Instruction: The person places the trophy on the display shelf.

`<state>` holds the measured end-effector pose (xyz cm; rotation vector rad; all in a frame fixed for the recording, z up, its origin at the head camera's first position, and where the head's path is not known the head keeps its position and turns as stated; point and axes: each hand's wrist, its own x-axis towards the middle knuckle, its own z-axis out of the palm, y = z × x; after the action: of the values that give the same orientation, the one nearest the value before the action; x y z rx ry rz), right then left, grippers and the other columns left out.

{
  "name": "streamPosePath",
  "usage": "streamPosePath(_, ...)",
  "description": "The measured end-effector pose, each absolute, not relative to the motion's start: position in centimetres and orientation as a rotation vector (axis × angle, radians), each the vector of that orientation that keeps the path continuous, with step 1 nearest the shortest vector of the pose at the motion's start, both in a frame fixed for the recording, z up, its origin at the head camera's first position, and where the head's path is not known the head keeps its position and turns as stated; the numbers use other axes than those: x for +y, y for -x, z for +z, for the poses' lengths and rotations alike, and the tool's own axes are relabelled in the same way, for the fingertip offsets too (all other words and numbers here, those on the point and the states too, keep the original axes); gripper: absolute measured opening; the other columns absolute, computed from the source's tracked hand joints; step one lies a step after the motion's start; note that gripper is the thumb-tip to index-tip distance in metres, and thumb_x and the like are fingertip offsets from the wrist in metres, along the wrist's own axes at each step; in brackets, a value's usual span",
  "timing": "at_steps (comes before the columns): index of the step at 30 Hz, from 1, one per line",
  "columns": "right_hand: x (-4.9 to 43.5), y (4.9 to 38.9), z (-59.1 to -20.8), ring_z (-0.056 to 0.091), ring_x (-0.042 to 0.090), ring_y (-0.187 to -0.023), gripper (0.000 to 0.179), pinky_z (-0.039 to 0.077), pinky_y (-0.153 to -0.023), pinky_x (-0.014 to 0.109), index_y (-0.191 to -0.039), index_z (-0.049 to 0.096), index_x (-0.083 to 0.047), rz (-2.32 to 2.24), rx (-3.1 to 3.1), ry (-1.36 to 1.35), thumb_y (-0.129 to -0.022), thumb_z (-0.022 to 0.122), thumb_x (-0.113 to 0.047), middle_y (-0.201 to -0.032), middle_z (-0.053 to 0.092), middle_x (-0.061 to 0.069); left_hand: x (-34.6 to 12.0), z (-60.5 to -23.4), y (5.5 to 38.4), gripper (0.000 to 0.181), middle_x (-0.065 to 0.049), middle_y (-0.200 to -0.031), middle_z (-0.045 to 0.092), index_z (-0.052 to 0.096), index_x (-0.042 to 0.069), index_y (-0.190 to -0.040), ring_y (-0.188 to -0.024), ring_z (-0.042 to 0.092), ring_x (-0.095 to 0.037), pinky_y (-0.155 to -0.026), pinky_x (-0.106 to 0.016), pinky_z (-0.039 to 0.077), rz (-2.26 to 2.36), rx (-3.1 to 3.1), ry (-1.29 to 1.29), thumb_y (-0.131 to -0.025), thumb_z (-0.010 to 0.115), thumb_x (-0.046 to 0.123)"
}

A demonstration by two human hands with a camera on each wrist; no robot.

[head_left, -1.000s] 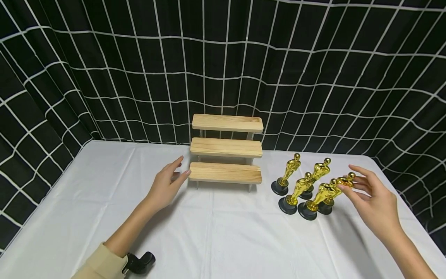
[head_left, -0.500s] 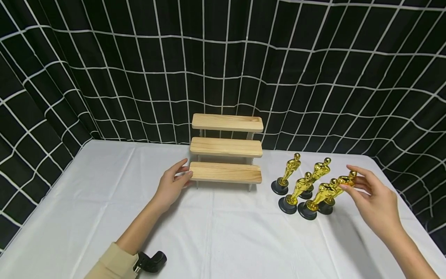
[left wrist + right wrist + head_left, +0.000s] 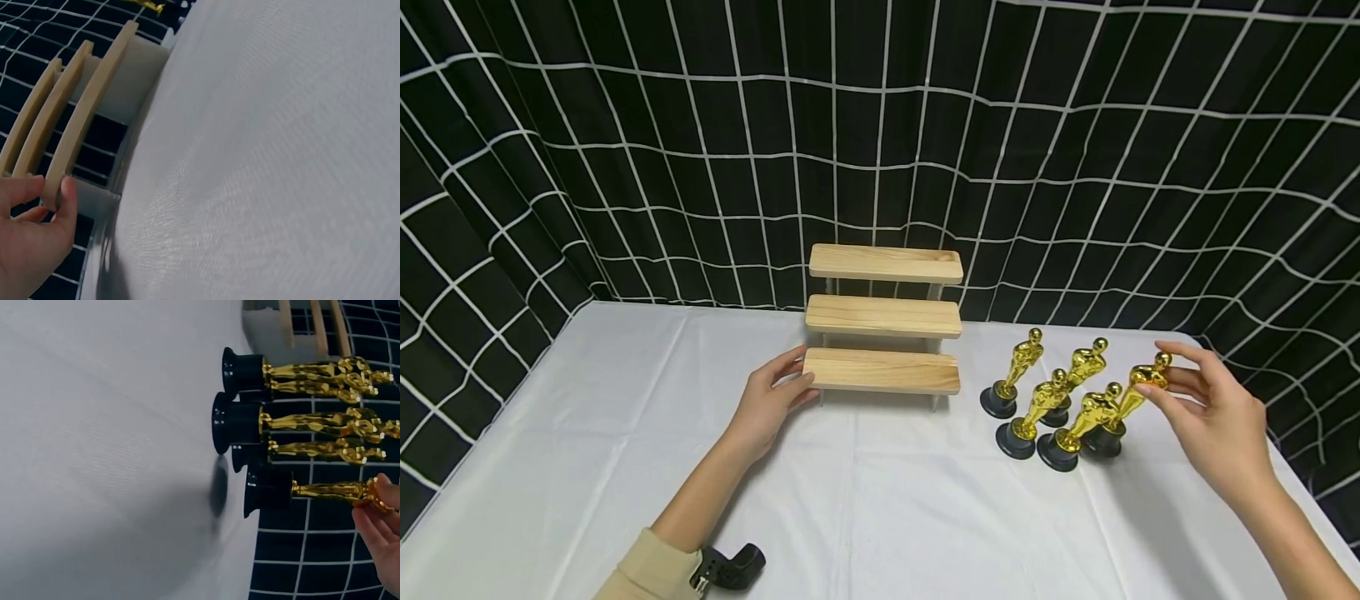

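Note:
Between thumb and fingers, my right hand [image 3: 1221, 421] pinches the upper body of a gold trophy statuette [image 3: 328, 489] with a black round base. In the right wrist view that base appears slightly off the white cloth. Several matching trophy statuettes [image 3: 1022, 362] stand close together just left of it. On the other side, my left hand [image 3: 766, 408] grips the left end of the lowest board of a three-tier wooden stand [image 3: 880, 371]. The left wrist view shows the thumb on the board's front edge [image 3: 81, 131] and the fingers behind; some fingertips are hidden.
A white cloth [image 3: 880, 517] covers the table. Black curtain with a white grid [image 3: 880, 125] hangs behind and along both sides, close to the stand's back. A black device [image 3: 733, 568] sits at the left sleeve cuff [image 3: 651, 571].
My left hand has moved right and taken hold of the lowest board's end. The right hand has closed on the rightmost trophy statuette and shifted it slightly right and up, apart from its neighbour.

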<state>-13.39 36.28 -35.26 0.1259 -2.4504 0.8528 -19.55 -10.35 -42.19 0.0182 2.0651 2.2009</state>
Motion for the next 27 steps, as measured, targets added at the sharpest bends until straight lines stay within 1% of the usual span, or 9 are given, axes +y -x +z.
streamPosePath(8,36.4,13.5,-34.0,0.05,-0.031,-0.098,0.055,0.048,-0.081,-0.007,-0.14,0.06,0.001,0.839,-2.435,-0.159,-0.09,0.078,0.01,-0.109,0.058,-0.035,-9.9,-42.3,19.4,0.056,-0.029,-0.149,0.046,0.039,-0.009,-0.157,-0.108,0.065,-0.015,-0.096,-0.017,0.062,2.251,2.037,0.015,-0.104,0.055,-0.007)
streamPosePath(10,36.4,13.6,-33.6,0.049,-0.031,-0.099,0.054,0.047,-0.081,-0.008,-0.14,0.06,0.001,0.827,-2.432,-0.167,-0.09,0.078,0.009,-0.11,0.06,-0.032,-9.8,-42.3,19.4,0.055,-0.029,-0.149,0.046,0.04,-0.009,-0.156,-0.109,0.065,-0.016,-0.096,-0.017,0.063,2.263,2.033,0.021,-0.103,0.055,-0.007)
streamPosePath(12,36.4,13.7,-33.3,0.047,-0.032,-0.099,0.053,0.046,-0.081,-0.009,-0.14,0.06,0.0,0.802,-2.433,-0.163,-0.091,0.078,0.009,-0.112,0.066,-0.02,-9.7,-42.4,19.4,0.055,-0.029,-0.149,0.047,0.04,-0.01,-0.156,-0.111,0.064,-0.018,-0.097,-0.017,0.062,2.272,2.036,0.03,-0.103,0.055,-0.008)
streamPosePath(15,36.3,13.8,-32.6,0.044,-0.034,-0.098,0.054,0.044,-0.08,-0.01,-0.14,0.06,0.002,0.775,-2.433,-0.152,-0.09,0.077,0.011,-0.117,0.073,0.016,-9.7,-42.4,19.3,0.055,-0.029,-0.149,0.047,0.041,-0.01,-0.155,-0.113,0.064,-0.02,-0.097,-0.017,0.062,2.279,2.042,0.045,-0.103,0.056,-0.008)
streamPosePath(16,36.3,13.9,-32.5,0.043,-0.034,-0.098,0.054,0.044,-0.08,-0.01,-0.14,0.06,0.002,0.771,-2.432,-0.151,-0.09,0.077,0.011,-0.117,0.074,0.011,-9.7,-42.4,19.3,0.055,-0.029,-0.149,0.047,0.041,-0.01,-0.155,-0.113,0.065,-0.02,-0.097,-0.017,0.062,2.282,2.046,0.047,-0.102,0.056,-0.009)
streamPosePath(20,36.4,14.0,-31.7,0.046,-0.034,-0.094,0.055,0.044,-0.077,-0.011,-0.14,0.061,0.001,0.762,-2.419,-0.145,-0.089,0.078,0.011,-0.106,0.066,-0.031,-9.6,-42.4,19.2,0.054,-0.031,-0.147,0.048,0.042,-0.011,-0.155,-0.111,0.066,-0.019,-0.096,-0.017,0.063,2.298,2.054,0.047,-0.102,0.056,-0.009)
streamPosePath(22,36.4,14.1,-31.4,0.047,-0.033,-0.093,0.055,0.043,-0.077,-0.012,-0.14,0.062,0.0,0.752,-2.412,-0.143,-0.089,0.078,0.01,-0.102,0.057,-0.039,-9.6,-42.4,19.1,0.053,-0.031,-0.147,0.048,0.042,-0.012,-0.154,-0.109,0.066,-0.018,-0.095,-0.017,0.063,2.307,2.058,0.043,-0.102,0.056,-0.01)
streamPosePath(25,36.3,14.3,-30.7,0.044,-0.034,-0.091,0.055,0.04,-0.078,-0.013,-0.141,0.061,0.0,0.724,-2.418,-0.139,-0.09,0.077,0.011,-0.107,0.075,-0.003,-9.5,-42.3,19.0,0.054,-0.032,-0.146,0.048,0.042,-0.013,-0.154,-0.106,0.066,-0.014,-0.095,-0.016,0.063,2.309,2.064,0.043,-0.102,0.055,-0.01)
streamPosePath(27,36.2,14.4,-30.2,0.043,-0.034,-0.09,0.055,0.038,-0.077,-0.013,-0.141,0.06,0.002,0.711,-2.421,-0.145,-0.089,0.076,0.013,-0.11,0.073,0.026,-9.5,-42.3,19.0,0.054,-0.032,-0.146,0.049,0.042,-0.013,-0.154,-0.104,0.066,-0.011,-0.095,-0.016,0.063,2.304,2.071,0.044,-0.102,0.055,-0.011)
